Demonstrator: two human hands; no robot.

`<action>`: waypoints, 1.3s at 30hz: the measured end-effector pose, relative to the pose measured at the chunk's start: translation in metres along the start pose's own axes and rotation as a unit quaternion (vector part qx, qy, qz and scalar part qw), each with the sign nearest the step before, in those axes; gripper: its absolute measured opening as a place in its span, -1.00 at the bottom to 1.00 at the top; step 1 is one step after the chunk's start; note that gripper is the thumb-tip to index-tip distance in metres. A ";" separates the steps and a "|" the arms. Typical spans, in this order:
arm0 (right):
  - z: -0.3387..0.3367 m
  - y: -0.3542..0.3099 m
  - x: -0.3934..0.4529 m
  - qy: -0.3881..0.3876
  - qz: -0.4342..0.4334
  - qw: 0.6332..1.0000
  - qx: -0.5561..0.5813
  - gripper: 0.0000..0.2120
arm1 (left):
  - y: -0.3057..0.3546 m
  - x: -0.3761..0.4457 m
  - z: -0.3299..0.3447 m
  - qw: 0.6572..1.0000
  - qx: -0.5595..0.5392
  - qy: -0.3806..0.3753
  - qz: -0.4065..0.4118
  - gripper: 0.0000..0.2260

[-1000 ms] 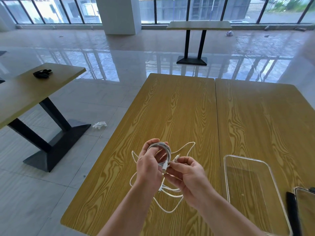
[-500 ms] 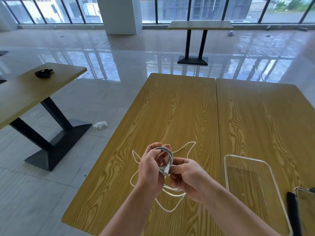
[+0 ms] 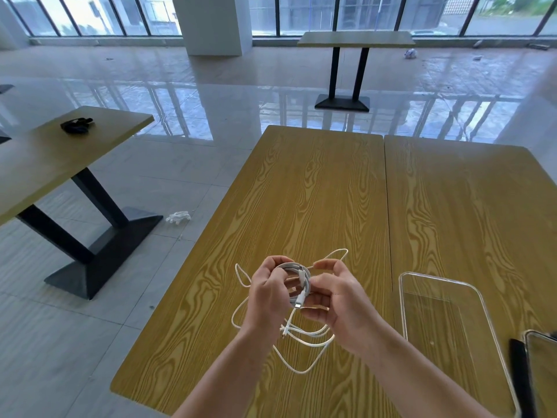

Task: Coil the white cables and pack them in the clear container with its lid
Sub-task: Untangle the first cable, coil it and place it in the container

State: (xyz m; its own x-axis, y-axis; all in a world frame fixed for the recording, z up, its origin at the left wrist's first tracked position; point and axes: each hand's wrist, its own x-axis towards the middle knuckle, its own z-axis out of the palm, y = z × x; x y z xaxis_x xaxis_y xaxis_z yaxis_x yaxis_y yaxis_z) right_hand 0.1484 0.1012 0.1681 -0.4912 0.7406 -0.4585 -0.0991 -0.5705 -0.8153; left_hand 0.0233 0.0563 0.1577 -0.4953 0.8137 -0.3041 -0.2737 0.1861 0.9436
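One coiled white cable (image 3: 297, 274), light, limp, springy: my left hand (image 3: 268, 292) clasps it, right hand (image 3: 337, 300) pinches its plug, centre frame.

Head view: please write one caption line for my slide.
Left hand holds a coiled white cable, right hand works its plug end, beside an empty clear container.

Glossy pale floor tiles (image 3: 180, 95) mirror a wall of dark-framed windows (image 3: 331, 13). A white pillar (image 3: 212, 22) stands between wood-topped tables (image 3: 60, 152) on black bases
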 end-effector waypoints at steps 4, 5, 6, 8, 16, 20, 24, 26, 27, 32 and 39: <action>0.007 0.003 0.002 0.052 -0.071 0.982 -0.165 -0.81 | 0.000 -0.001 0.000 0.999 0.028 -0.008 0.022 -0.74; 0.007 0.004 0.004 0.064 -0.082 0.977 -0.186 -0.79 | 0.001 -0.002 0.001 0.999 0.034 -0.009 0.027 -0.73; 0.007 0.005 0.005 0.076 -0.093 0.971 -0.209 -0.79 | 0.000 -0.002 0.000 0.999 0.039 -0.010 0.030 -0.73; 0.005 0.008 0.008 0.095 -0.121 0.947 -0.282 -0.81 | -0.002 -0.001 0.000 0.998 0.056 -0.012 0.036 -0.73; 0.012 0.024 0.015 0.144 -0.259 0.847 -0.441 -0.90 | -0.009 0.005 -0.009 0.993 0.115 -0.017 0.030 -0.66; 0.015 0.026 0.020 0.165 -0.233 0.876 -0.388 -0.83 | -0.011 0.015 -0.024 0.995 0.096 -0.027 0.017 -0.69; 0.023 0.028 0.026 0.166 -0.153 0.939 -0.260 -0.91 | -0.013 0.025 -0.035 0.992 0.108 -0.054 0.033 -0.72; 0.026 0.026 0.027 0.140 -0.108 0.962 -0.209 -0.93 | -0.014 0.030 -0.042 0.992 0.097 -0.065 0.036 -0.72; 0.027 0.025 0.027 0.123 -0.086 0.969 -0.199 -0.93 | -0.015 0.032 -0.045 0.993 0.091 -0.069 0.035 -0.73; 0.035 0.024 0.033 0.062 -0.016 0.988 -0.140 -0.83 | -0.016 0.046 -0.062 0.994 0.049 -0.092 0.009 -0.73; 0.047 0.036 0.044 0.068 0.018 0.998 -0.003 -0.74 | -0.007 0.063 -0.081 0.986 0.023 -0.162 -0.041 -0.73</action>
State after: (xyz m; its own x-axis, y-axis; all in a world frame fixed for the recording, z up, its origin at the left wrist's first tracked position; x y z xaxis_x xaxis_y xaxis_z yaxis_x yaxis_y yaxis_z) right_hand 0.0830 0.0966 0.1352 -0.3733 0.7611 -0.5305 -0.0783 -0.5956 -0.7995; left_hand -0.0733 0.0618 0.1215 -0.1814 0.9268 -0.3289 -0.2609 0.2771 0.9248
